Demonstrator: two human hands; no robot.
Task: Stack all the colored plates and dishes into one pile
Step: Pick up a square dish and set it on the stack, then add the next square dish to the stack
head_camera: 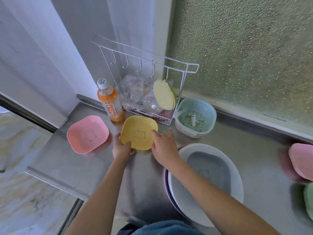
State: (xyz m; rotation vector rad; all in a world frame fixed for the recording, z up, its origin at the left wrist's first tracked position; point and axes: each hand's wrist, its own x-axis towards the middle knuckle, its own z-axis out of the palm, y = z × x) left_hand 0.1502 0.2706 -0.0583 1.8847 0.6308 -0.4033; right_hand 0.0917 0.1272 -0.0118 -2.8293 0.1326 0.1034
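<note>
A yellow square plate (pixel 138 131) with a bear drawing sits at the middle of the steel counter. My left hand (pixel 122 148) grips its near left corner, thumb on the rim. My right hand (pixel 163 146) holds its right edge, fingers over the rim. A pink plate (pixel 87 134) with the same drawing lies flat to the left. Another yellow-green plate (pixel 164 94) stands upright in the white wire rack (pixel 184 82). A grey-blue plate (pixel 209 168) rests inside a white basin (pixel 235 180). At the right edge lie a pink plate (pixel 302 161) and a green one (pixel 309 199).
An orange drink bottle (pixel 110 102) stands just behind the yellow plate. A light-blue colander bowl (pixel 196 116) sits right of the rack, which also holds clear plastic bags (pixel 137 92). The counter's front edge (pixel 55 184) drops off on the left. A frosted window (pixel 245 56) backs the counter.
</note>
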